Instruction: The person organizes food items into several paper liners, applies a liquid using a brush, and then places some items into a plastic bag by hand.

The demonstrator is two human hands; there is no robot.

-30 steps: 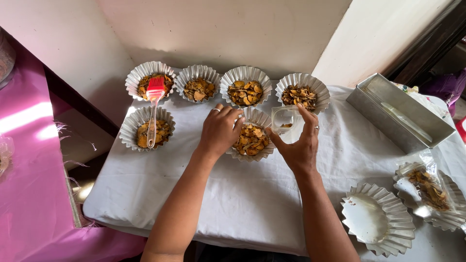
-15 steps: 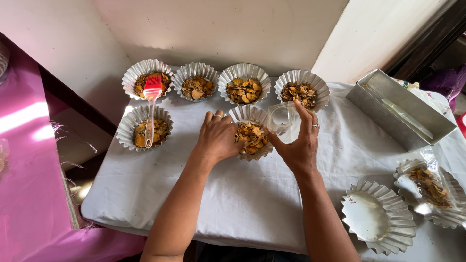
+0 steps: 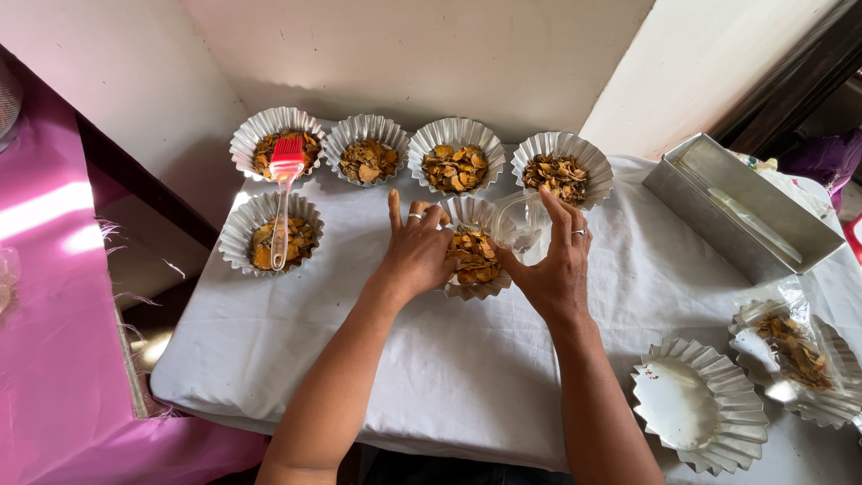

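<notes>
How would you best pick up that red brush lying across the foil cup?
Probably by the clear handle of the red brush, pinched from above near its middle. It lies flat across a filled foil cup, bristle head on the next cup's rim, so the slim handle is bare and free.

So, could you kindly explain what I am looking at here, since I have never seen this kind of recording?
There is no machine here: a person wears a camera on the head, so the one picture looks straight down at their own two bare hands. In front of them is a table under a white cloth. The left hand rests on the rim of a fluted foil cup filled with dried brown flakes. The right hand has its grip on a small clear plastic container tipped beside that cup. Five more filled cups stand behind and to the left, and a red pastry brush lies across two of them. To the right are a metal loaf tin, an empty foil cup and a plastic bag of flakes.
</notes>
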